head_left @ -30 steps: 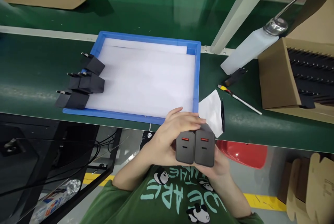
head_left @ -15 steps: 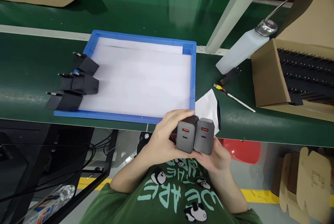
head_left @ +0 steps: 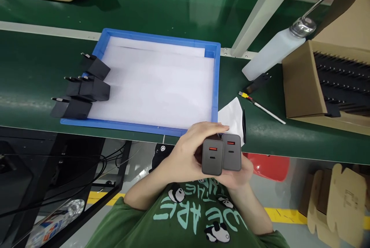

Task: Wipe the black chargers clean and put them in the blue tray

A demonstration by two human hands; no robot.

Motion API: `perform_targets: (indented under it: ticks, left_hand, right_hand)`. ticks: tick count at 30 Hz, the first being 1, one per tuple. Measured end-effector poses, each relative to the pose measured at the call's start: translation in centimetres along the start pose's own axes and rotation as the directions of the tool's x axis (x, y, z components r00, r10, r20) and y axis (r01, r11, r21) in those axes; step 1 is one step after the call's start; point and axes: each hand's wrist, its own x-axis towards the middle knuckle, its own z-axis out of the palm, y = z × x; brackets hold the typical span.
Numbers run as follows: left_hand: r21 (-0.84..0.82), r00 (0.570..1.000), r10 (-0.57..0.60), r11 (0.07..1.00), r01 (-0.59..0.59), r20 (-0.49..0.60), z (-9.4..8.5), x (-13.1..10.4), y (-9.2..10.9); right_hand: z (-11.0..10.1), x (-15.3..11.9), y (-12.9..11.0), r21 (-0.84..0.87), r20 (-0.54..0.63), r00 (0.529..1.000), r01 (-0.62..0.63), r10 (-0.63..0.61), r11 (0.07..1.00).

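Two dark grey chargers, a left one point(head_left: 212, 157) and a right one point(head_left: 231, 152), are side by side in front of my body, their port faces turned up to the camera. Each face has an orange-red port above a small dark one. My left hand point(head_left: 187, 151) is wrapped round the left charger, its fingers reaching over the top. My right hand point(head_left: 238, 174) holds the right charger from below and the right side. Just beyond them lies a blue tray point(head_left: 216, 82) lined with white sheets. Several black plug chargers point(head_left: 96, 88) sit at its left edge.
Right of the tray are a white paper point(head_left: 232, 117), a cable with a yellow connector point(head_left: 263, 108), a black plug point(head_left: 257, 83) and a bottle point(head_left: 273, 53). A cardboard box point(head_left: 303, 82) of black chargers stands far right. A metal post point(head_left: 263, 12) rises behind.
The chargers have turned to face the camera more squarely and shifted slightly right. The right one now sits a little farther from my body than the left. The view has shifted slightly.
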Motion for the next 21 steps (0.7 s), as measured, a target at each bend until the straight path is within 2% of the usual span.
perform_targets:
  ticks: [1, 3, 6, 7, 8, 9, 10, 11, 12, 13, 16, 18, 21]
  left_hand:
    - [-0.024, 1.000, 0.015, 1.000, -0.015, -0.008, 0.0, 0.0, -0.1]
    - [-0.060, 0.999, 0.016, 0.998, -0.018, -0.042, 0.0, 0.1, -0.1]
    - [-0.074, 0.996, -0.043, 0.997, 0.038, -0.076, -0.1, 0.1, 0.4]
    - [-0.079, 0.995, -0.067, 0.995, 0.061, -0.077, -0.2, 0.1, 0.7]
    - [-0.091, 0.993, -0.094, 0.992, 0.087, -0.076, -0.2, 0.1, 0.9]
    - [-0.107, 0.990, -0.123, 0.988, 0.115, -0.072, -0.3, 0.1, 1.2]
    - [-0.125, 0.986, -0.149, 0.982, 0.140, -0.070, -0.3, 0.2, 1.4]
    - [-0.142, 0.983, -0.171, 0.977, 0.160, -0.068, -0.3, 0.2, 1.5]
    - [-0.155, 0.980, -0.187, 0.972, 0.176, -0.064, -0.3, 0.2, 1.7]
    - [-0.162, 0.979, -0.197, 0.969, 0.186, -0.057, -0.4, 0.2, 1.8]
    - [-0.145, 0.980, -0.193, 0.972, 0.184, -0.044, -0.3, 0.2, 1.8]
    - [-0.122, 0.981, -0.191, 0.975, 0.185, -0.044, -0.3, 0.2, 1.8]
    - [-0.101, 0.983, -0.178, 0.980, 0.172, -0.048, -0.3, 0.0, 1.5]
  right_hand:
    - [0.0, 0.0, -0.2, -0.032, 0.030, 1.000, 0.007, -0.006, 0.999]
    - [0.0, -0.3, -1.1, -0.229, 0.056, 0.998, 0.014, -0.001, 0.973]
    - [-0.9, -0.9, -3.5, -0.574, 0.078, 0.997, 0.030, 0.018, 0.818]
    - [-1.5, -1.1, -4.3, -0.659, 0.039, 0.998, 0.056, -0.041, 0.750]
    - [-2.2, -1.2, -5.1, -0.748, -0.038, 0.986, 0.079, -0.161, 0.659]
    - [-3.0, -1.2, -5.8, -0.845, -0.123, 0.936, 0.075, -0.329, 0.530]
    - [-3.9, -1.0, -6.3, -0.935, -0.169, 0.844, 0.027, -0.510, 0.355]
    - [-4.8, -0.8, -6.6, -0.983, -0.159, 0.740, -0.059, -0.654, 0.173]
    - [-5.6, -0.5, -6.8, -0.989, -0.109, 0.672, -0.144, -0.732, 0.015]
    - [-6.2, -0.1, -6.8, -0.975, -0.050, 0.664, -0.194, -0.746, -0.108]
    - [-7.3, 0.9, -6.4, -0.917, 0.120, 0.759, -0.162, -0.640, -0.364]
    - [-7.3, 1.4, -6.1, -0.885, 0.187, 0.773, -0.137, -0.607, -0.446]
    - [-6.8, 1.9, -5.9, -0.883, 0.221, 0.721, -0.138, -0.657, -0.449]
